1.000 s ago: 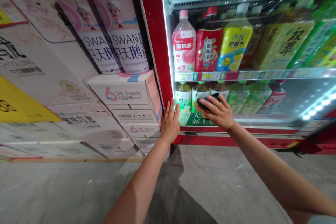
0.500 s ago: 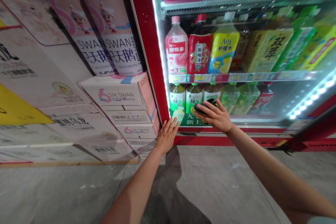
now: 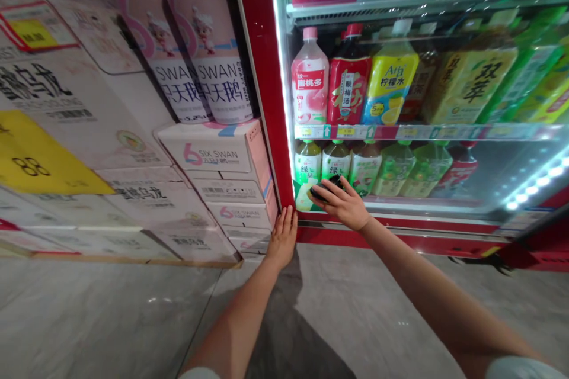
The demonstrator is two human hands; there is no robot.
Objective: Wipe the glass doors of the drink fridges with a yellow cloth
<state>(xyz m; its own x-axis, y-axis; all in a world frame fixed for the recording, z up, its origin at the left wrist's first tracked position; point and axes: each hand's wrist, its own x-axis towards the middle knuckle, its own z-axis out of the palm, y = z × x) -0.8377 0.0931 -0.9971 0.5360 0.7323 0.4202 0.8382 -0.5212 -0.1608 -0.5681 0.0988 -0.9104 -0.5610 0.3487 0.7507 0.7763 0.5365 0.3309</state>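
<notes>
My right hand (image 3: pixel 344 204) is wrapped over a dark, rounded hand-sized object (image 3: pixel 320 190), most of it hidden by the fingers. It sits against the lower left of the cooler's glass door (image 3: pixel 471 166), over a green strip (image 3: pixel 304 195). Behind the glass, several green tea bottles (image 3: pixel 307 160) stand on the bottom shelf. My left hand (image 3: pixel 283 237) lies with fingers stretched out on the lower corner of the red door frame (image 3: pixel 265 71), beside the stacked cartons.
Pink-and-white Six Swan cartons (image 3: pixel 213 148) and large cans (image 3: pixel 222 71) are stacked close on the left. A yellow price sign (image 3: pixel 40 160) hangs on other cartons. Grey tile floor (image 3: pixel 355 296) lies below. More bottles (image 3: pixel 391 77) fill the middle shelf.
My right hand has slid left along the glass with the dark object. My left hand has shifted from the door's lower edge onto the red frame's corner. The view has turned slightly left.
</notes>
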